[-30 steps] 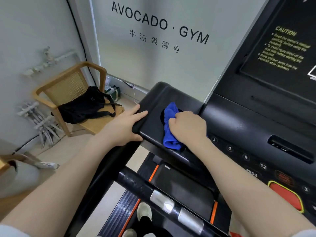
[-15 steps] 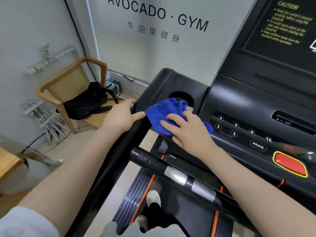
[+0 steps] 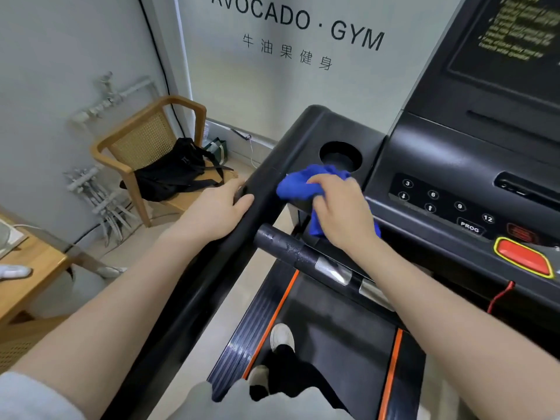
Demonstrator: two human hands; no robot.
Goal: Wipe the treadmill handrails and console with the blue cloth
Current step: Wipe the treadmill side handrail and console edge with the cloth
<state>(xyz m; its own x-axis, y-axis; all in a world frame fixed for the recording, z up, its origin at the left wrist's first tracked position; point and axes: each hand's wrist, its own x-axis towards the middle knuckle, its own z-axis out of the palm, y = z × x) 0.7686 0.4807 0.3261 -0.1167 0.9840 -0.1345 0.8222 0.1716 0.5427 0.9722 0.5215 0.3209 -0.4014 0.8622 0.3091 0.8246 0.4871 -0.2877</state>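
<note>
My right hand (image 3: 341,212) presses the bunched blue cloth (image 3: 298,184) against the near edge of the black console tray, just below the round cup holder (image 3: 341,156). Part of the cloth hangs over the tray's edge under my palm. My left hand (image 3: 212,212) grips the black left handrail (image 3: 242,237) beside the tray, fingers curled over its top. The console panel (image 3: 448,201) with number buttons and a red stop button (image 3: 522,257) lies to the right. A front crossbar (image 3: 303,253) with metal sensor plates runs below my right hand.
A wooden chair (image 3: 145,140) with a black bag (image 3: 172,171) stands at the left by the wall. A wooden table corner (image 3: 27,268) sits at far left. The treadmill belt (image 3: 333,328) and my white shoe (image 3: 281,336) are below. A red safety cord (image 3: 500,295) hangs under the stop button.
My right hand has drawn the cloth out of the cup holder and down toward the near edge of the tray. The left hand slid slightly back along the handrail.
</note>
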